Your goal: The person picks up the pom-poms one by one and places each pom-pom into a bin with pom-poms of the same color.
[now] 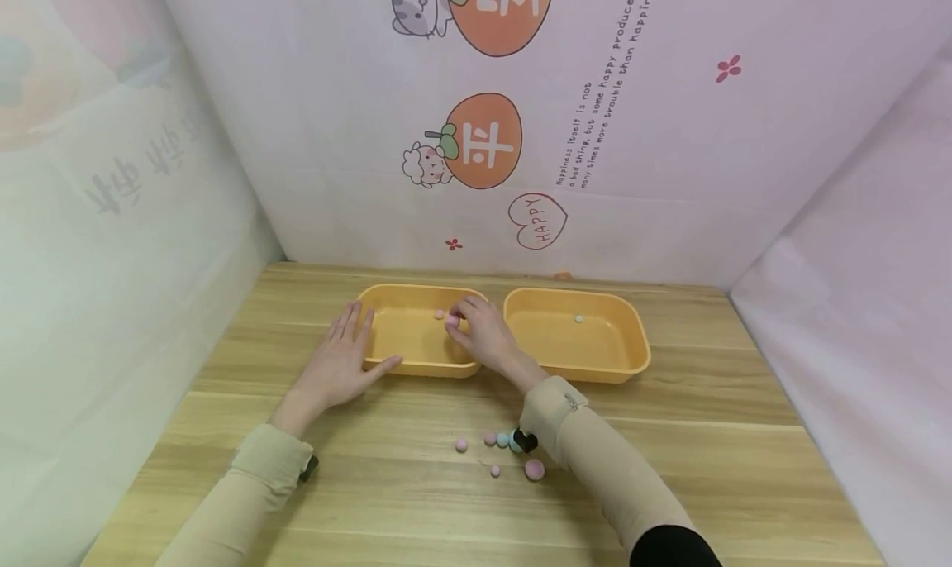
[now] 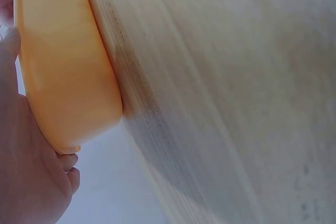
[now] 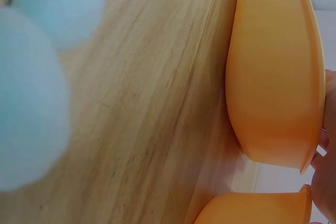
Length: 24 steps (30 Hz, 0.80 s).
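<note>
Two yellow-orange trays stand side by side at the back of the table. My left hand [image 1: 338,364] rests on the left end of the left tray [image 1: 405,348], fingers straight and thumb along its front rim. Over that tray's right end, my right hand [image 1: 483,331] pinches a pink ball [image 1: 451,321] between thumb and fingertips. A smaller pink ball [image 1: 440,314] lies inside the same tray. In the left wrist view the left hand [image 2: 31,145] touches the tray's rim. The right wrist view shows only part of the right hand [image 3: 326,145] beyond the tray wall [image 3: 273,77].
The right tray [image 1: 580,375] holds a small pale ball [image 1: 578,319]. Nearer on the wooden table [image 1: 387,484] lie several loose balls, among them a large pink ball [image 1: 534,469] and a light blue ball [image 1: 503,440]. A printed cloth [image 1: 632,220] hangs behind the trays.
</note>
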{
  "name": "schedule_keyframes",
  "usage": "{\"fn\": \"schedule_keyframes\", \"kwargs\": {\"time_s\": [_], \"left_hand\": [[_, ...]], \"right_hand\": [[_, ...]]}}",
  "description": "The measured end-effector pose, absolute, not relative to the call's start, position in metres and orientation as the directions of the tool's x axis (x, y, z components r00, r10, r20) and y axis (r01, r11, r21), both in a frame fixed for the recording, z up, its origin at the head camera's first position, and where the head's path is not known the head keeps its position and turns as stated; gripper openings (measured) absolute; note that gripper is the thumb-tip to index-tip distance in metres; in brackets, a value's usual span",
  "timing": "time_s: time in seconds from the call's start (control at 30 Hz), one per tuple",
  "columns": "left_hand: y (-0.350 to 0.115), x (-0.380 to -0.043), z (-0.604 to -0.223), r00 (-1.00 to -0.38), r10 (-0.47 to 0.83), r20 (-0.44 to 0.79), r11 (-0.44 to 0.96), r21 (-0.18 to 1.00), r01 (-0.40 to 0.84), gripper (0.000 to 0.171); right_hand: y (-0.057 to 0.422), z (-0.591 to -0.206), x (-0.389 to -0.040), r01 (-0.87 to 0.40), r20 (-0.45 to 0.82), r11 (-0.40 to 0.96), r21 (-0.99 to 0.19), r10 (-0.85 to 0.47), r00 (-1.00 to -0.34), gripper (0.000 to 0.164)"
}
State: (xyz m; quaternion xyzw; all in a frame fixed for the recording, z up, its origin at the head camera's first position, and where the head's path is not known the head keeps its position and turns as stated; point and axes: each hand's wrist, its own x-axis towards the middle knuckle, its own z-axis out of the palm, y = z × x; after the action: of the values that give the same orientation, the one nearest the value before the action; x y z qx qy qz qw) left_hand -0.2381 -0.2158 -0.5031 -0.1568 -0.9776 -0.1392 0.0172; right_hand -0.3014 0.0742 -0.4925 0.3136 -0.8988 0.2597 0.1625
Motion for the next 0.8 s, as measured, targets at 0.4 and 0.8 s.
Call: {"fn": "schedule_keyframes", "kwargs": {"time_s": [0.4, 0.8], "left_hand": [[-0.2157, -0.2380, -0.5039, -0.950, 0.304, 0.069, 0.913, 0.265, 0.311, 0.111], [-0.2157, -0.2385, -0.5037, -0.950, 0.303, 0.076, 0.912, 0.267, 0.312, 0.111]], "right_hand": [[0.0705, -0.4941, -0.3062, -0.600, 0.389, 0.702, -0.384, -0.466, -0.795, 0.019], [0.0740, -0.4898, -0.3007, -0.615, 0.414, 0.667, -0.421, -0.462, -0.785, 0.026]]}}
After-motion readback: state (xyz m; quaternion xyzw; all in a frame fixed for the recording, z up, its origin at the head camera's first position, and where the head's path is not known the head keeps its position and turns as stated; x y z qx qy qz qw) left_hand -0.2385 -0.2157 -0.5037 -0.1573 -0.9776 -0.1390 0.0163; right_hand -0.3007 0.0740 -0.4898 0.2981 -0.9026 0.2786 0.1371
